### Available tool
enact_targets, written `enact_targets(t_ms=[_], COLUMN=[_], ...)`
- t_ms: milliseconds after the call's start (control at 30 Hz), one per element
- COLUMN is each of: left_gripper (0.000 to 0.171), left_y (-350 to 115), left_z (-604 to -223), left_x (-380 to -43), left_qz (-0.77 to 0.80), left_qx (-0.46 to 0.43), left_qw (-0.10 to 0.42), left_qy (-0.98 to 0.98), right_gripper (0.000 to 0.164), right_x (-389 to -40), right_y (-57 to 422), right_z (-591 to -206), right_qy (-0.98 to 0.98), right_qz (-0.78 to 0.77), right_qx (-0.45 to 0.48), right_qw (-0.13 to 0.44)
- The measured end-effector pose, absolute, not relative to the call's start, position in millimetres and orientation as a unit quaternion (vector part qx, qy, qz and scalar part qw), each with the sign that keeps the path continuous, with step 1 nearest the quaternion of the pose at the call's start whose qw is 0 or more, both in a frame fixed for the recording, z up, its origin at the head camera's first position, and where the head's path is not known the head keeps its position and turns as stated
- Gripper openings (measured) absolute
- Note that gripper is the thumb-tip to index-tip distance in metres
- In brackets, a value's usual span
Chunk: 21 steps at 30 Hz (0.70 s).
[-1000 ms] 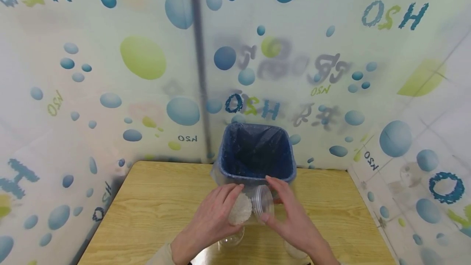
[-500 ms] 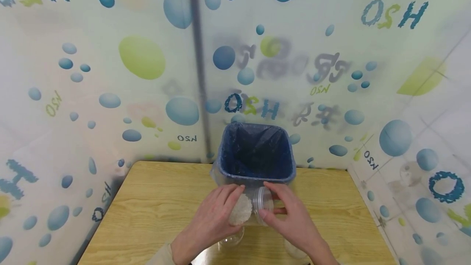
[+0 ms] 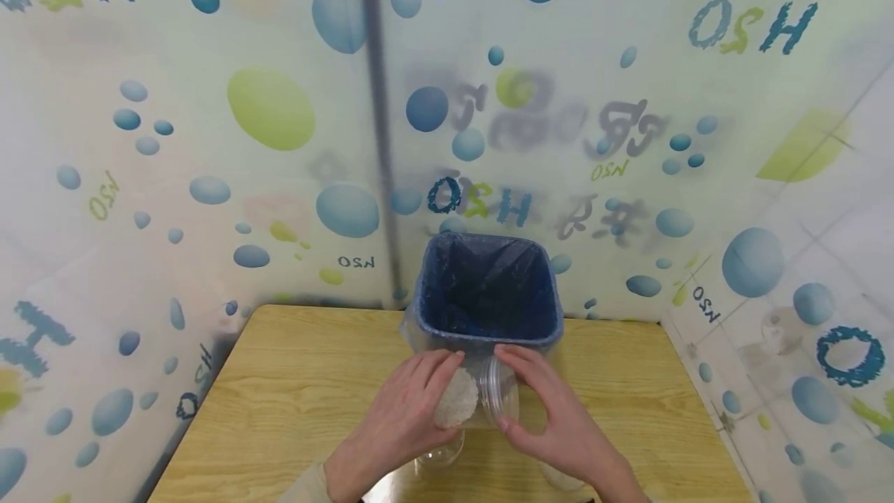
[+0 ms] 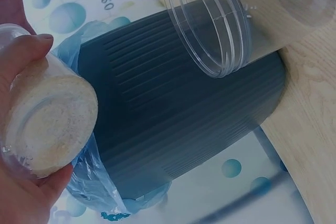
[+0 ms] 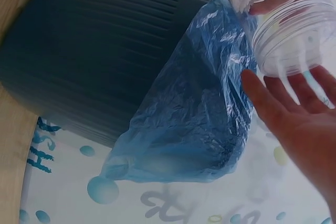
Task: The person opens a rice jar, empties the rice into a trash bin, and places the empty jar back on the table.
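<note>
A clear plastic jar (image 3: pixel 458 400) packed with fine white grains lies on its side in the air, in front of the bin. My left hand (image 3: pixel 400 411) grips its body, fingers over the top and thumb underneath. The jar's base shows in the left wrist view. At the jar's right end is a clear ridged lid (image 3: pixel 494 390). My right hand (image 3: pixel 564 419) holds this lid between thumb and fingers; in the right wrist view its fingers (image 5: pixel 269 100) spread round the lid's edge, some seen through the clear plastic.
Behind the hands, a dark blue bin (image 4: pixel 157 98) stands on the wooden table (image 3: pixel 293 379), its blue plastic liner (image 5: pixel 194 114) folded over the rim. An open, clear jar (image 4: pixel 262 19) stands below the left hand. Another clear item (image 3: pixel 561 478) is partly hidden by the right wrist.
The right hand's fingers have shifted round the lid, its far fingertips coming a little left and nearer. My left hand keeps the jar in the same place.
</note>
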State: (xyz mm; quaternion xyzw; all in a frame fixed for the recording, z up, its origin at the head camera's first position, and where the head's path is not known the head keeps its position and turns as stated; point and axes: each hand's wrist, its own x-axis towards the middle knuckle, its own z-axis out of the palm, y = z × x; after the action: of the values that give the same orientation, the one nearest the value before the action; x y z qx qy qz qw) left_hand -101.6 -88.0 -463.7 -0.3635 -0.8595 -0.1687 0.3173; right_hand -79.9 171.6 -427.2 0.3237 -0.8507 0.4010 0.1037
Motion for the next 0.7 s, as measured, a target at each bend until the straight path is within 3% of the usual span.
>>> enact_targets(t_ms=[233, 333, 567, 700], left_gripper=[0.102, 0.101, 0.101, 0.100], left_y=[-88, -88, -88, -88], left_z=[-464, -464, -462, -462], left_x=[-102, -102, -100, -100], left_qz=[-0.169, -0.170, -0.165, -0.166], left_qx=[-0.362, -0.362, -0.360, -0.359], left_qw=[0.321, 0.322, 0.313, 0.314], left_qy=[-0.859, -0.858, -0.863, -0.863], right_gripper=[0.077, 0.076, 0.056, 0.059], right_x=[-80, -80, -80, -79], right_y=[175, 174, 167, 164], right_z=[-428, -429, -425, -422], right_qy=[-0.840, -0.839, -0.851, -0.861], right_qz=[0.406, 0.434, 0.473, 0.468], right_qx=[0.347, 0.317, 0.219, 0.198], right_qw=[0.092, 0.084, 0.059, 0.017])
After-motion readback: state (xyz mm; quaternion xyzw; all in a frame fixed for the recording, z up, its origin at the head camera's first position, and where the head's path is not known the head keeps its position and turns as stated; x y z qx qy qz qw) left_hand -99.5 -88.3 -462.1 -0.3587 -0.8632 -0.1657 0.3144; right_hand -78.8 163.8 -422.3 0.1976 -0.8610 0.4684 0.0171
